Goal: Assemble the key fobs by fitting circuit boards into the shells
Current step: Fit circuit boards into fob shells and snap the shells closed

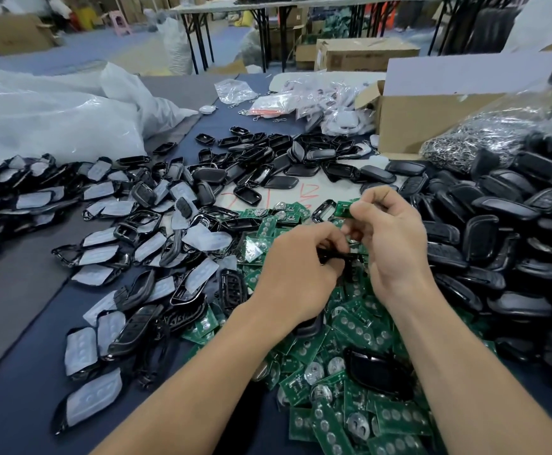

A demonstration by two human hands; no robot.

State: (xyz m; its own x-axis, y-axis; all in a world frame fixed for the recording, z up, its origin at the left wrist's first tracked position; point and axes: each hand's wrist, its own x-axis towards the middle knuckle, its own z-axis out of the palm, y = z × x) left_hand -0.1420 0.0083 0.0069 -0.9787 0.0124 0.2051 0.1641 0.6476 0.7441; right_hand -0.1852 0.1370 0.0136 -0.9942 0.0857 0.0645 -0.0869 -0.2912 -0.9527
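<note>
Across the dark-covered table [15, 372] the job looks far from finished. At the right rises a big heap of black shells [497, 231]; whether these are completed fobs or empty halves cannot be told. At the left lies a wide spread of open shells with pale button pads [104, 244], apparently waiting for boards. Between the 2 piles a thick litter of green circuit boards [350, 330] remains loose. Over it the 2 hands meet. The left hand [297, 274] is curled round a black shell [337, 257], mostly hidden by its fingers. The right hand [392, 238] pinches 1 green board [345, 206] just above that shell, apparently not yet seated.
</note>
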